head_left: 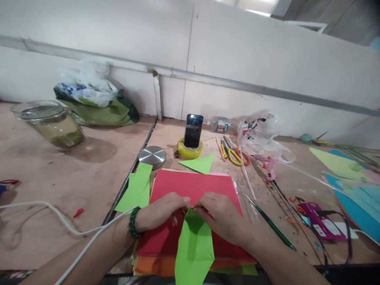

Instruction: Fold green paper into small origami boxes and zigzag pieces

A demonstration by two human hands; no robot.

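The folded green paper is pinched at its far end by the curled right hand, its body lying nearer, above a red sheet; the left hand is half-curled there, grip unclear. Edges are best kept aligned while pinched.

The upper end of the green paper is hidden in the grip of the right hand; whether the left hand pinches it too cannot be told. The paper's lower end leaves at the bottom edge, as do the 2 forearms. Hands and paper cover part of the red sheet; the sheets below it show only as edges, uncountable. The right edge cuts the blue sheets. The bottle label and the purple device's markings are too small to read.
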